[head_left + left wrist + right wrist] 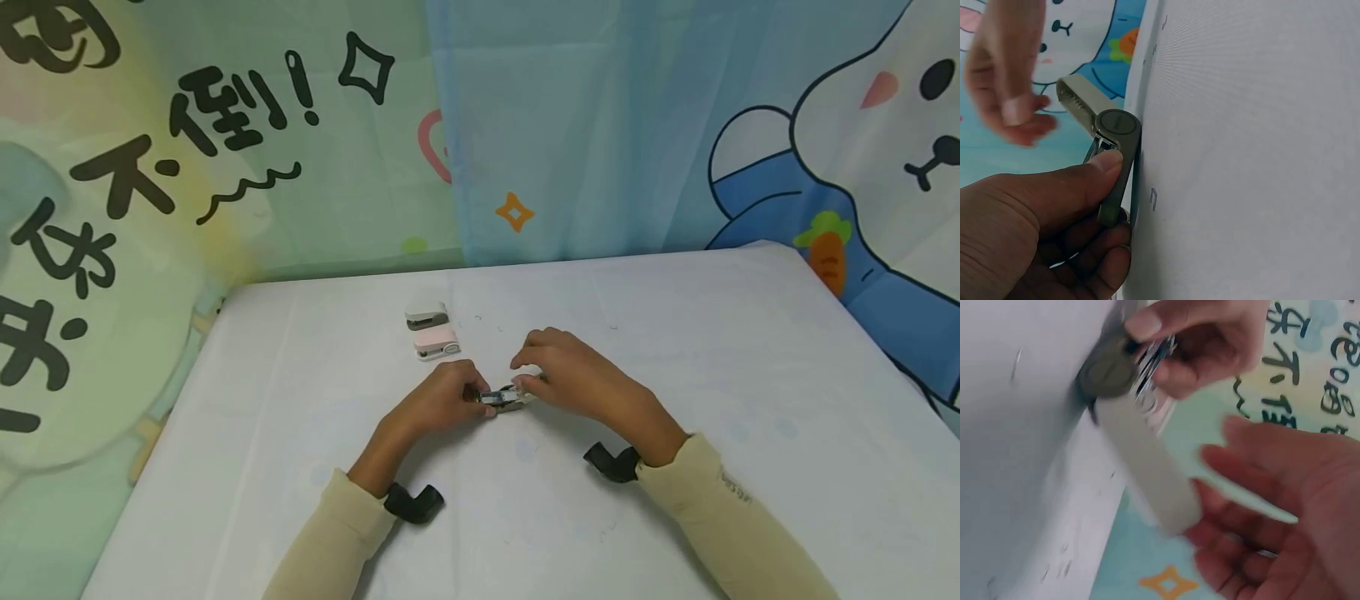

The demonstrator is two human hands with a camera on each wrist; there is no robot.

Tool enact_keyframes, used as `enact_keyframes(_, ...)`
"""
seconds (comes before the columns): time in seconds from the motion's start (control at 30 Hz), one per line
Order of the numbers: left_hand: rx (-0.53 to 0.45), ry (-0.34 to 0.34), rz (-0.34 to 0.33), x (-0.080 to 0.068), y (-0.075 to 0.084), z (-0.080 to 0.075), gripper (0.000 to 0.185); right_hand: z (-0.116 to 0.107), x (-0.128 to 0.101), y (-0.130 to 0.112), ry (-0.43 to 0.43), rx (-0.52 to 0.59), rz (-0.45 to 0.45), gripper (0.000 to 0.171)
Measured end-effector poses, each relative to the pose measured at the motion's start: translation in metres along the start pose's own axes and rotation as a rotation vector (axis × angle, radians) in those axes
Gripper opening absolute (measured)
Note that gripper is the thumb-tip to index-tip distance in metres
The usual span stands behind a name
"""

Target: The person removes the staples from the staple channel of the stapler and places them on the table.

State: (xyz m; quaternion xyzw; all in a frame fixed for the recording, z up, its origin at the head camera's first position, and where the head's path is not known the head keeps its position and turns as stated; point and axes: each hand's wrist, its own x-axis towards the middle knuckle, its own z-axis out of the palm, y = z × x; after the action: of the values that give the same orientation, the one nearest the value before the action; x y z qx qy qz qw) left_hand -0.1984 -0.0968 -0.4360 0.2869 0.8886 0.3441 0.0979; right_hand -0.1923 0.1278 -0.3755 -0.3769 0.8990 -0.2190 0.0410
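The grey stapler (504,399) sits swung open at mid-tabletop (750,350), my left hand (448,398) fingers clamped on its base, right hand (570,371) fingers seemingly pinching its lifted lid, so reloading and closing look undone.

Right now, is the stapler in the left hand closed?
No: in the left wrist view the stapler held by the left hand is swung open, its top arm angled away from the base.
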Motion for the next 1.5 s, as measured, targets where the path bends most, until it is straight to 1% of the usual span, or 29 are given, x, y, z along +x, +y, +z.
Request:
enact_keyframes(0.07, 0.009, 0.007, 0.005, 0.000, 0.000, -0.001, 0.020, 0.004, 0.002, -0.008, 0.030, 0.063, -0.017, 0.015)
enact_keyframes(0.1, 0.011, 0.011, 0.011, 0.000, -0.001, -0.001, 0.020, 0.007, 0.003, -0.011, 0.022, 0.107, -0.010, 0.014)
enact_keyframes(0.17, 0.009, 0.016, 0.019, 0.000, -0.002, 0.000, 0.019, 0.014, 0.005, -0.014, -0.010, 0.153, 0.004, 0.012)
enact_keyframes(0.23, 0.005, 0.018, 0.032, 0.001, -0.003, 0.001, 0.019, 0.021, 0.007, -0.013, -0.033, 0.155, 0.025, 0.012)
enact_keyframes(0.37, -0.003, -0.002, 0.021, 0.002, -0.002, 0.001, 0.019, 0.033, 0.009, -0.010, -0.042, 0.065, 0.048, 0.010)
enact_keyframes(0.43, -0.002, -0.005, 0.015, 0.001, -0.001, 0.001, 0.019, 0.036, 0.011, -0.011, -0.039, 0.056, 0.064, 0.009)
enact_keyframes(0.5, 0.003, -0.005, 0.013, 0.000, 0.001, 0.000, 0.018, 0.039, 0.012, -0.012, -0.031, 0.065, 0.093, 0.008)
enact_keyframes(0.67, 0.018, 0.001, 0.019, -0.001, 0.004, -0.002, 0.018, 0.042, 0.014, -0.013, -0.008, 0.156, 0.205, 0.006)
enact_keyframes(0.77, 0.021, 0.003, 0.022, 0.000, 0.004, -0.002, 0.019, 0.042, 0.014, -0.013, -0.001, 0.181, 0.230, 0.001)
enact_keyframes(0.83, 0.017, 0.002, 0.024, 0.000, 0.004, -0.001, 0.020, 0.042, 0.015, -0.013, 0.005, 0.176, 0.222, 0.002)
enact_keyframes(0.93, 0.009, -0.005, 0.020, 0.000, 0.003, -0.001, 0.020, 0.044, 0.015, -0.012, 0.026, 0.154, 0.181, 0.005)
enact_keyframes(1.13, 0.015, -0.018, 0.016, -0.001, 0.001, -0.001, 0.018, 0.046, 0.015, -0.008, 0.097, 0.123, 0.046, 0.015)
enact_keyframes(1.27, 0.021, -0.022, 0.009, -0.002, -0.001, -0.002, 0.019, 0.042, 0.016, -0.007, 0.113, 0.135, -0.024, 0.018)
enact_keyframes(1.33, 0.028, -0.022, 0.008, -0.002, -0.001, -0.002, 0.018, 0.039, 0.017, -0.006, 0.110, 0.142, -0.045, 0.018)
enact_keyframes(1.5, 0.046, -0.026, 0.026, 0.000, -0.001, -0.003, 0.018, 0.034, 0.017, 0.000, 0.128, 0.191, -0.061, 0.017)
